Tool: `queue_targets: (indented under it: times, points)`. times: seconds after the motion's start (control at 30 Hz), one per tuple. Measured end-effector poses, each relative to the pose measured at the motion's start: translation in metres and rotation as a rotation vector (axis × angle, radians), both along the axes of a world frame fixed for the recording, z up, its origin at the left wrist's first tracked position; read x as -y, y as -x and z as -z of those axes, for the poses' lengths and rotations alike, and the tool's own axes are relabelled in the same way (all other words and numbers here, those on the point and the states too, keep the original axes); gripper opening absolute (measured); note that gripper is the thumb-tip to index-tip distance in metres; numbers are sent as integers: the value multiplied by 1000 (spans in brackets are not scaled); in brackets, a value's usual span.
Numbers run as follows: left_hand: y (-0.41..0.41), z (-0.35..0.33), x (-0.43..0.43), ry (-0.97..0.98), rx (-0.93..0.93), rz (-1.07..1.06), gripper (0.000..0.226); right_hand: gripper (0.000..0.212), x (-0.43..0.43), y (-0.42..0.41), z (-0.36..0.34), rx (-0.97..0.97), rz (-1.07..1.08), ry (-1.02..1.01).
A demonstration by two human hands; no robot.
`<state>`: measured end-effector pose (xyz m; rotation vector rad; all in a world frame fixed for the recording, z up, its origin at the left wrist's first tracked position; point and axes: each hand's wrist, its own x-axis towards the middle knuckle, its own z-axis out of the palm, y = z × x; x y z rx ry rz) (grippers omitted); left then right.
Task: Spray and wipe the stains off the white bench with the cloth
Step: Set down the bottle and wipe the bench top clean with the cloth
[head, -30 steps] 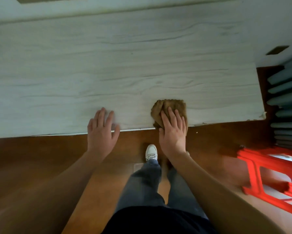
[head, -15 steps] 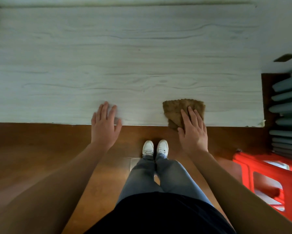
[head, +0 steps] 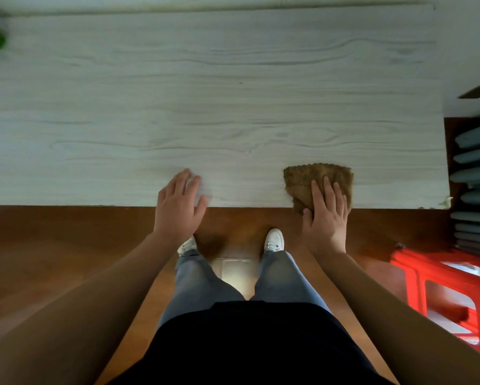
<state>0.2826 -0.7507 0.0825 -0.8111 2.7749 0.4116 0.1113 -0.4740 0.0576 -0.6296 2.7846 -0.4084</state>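
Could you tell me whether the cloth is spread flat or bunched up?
Spread flat: the cloth lies open at the bench edge, under the right hand, fingers straight.

Seeing a brown wooden floor (head: 66,240) filling the lower half, looking kinda glossy. Also noticing a pale square patch (head: 234,273) in the floor at lower centre. Spotting a red plastic stool (head: 419,287) poking in at the lower right, getting cut off by the frame edge. Just above it, catching a stack of grey-blue slats (head: 475,173) running up the right edge, plus a dark rectangular slot (head: 476,92) sitting in the white wall (head: 466,45) at upper right.
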Motion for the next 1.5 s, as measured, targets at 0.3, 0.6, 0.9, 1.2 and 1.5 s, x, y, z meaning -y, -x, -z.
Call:
queue_targets:
  times: [0.3,0.6,0.9,1.2,1.5]
  points:
    - [-92,2,141,18,-21,-33,50,61,118,-97,9,-70,37,44]
    - [-229,-11,300,101,16,-175,53,59,319,-238,-2,25,-125,45]
    - [-269,1,331,37,53,-197,59,57,406,-292,-6,115,-424,23]
    - [-267,4,330,27,80,-203,61,59,366,-271,-6,73,-491,-9]
    - [-282,7,349,35,4,-85,52,57,389,-294,-9,105,-281,11]
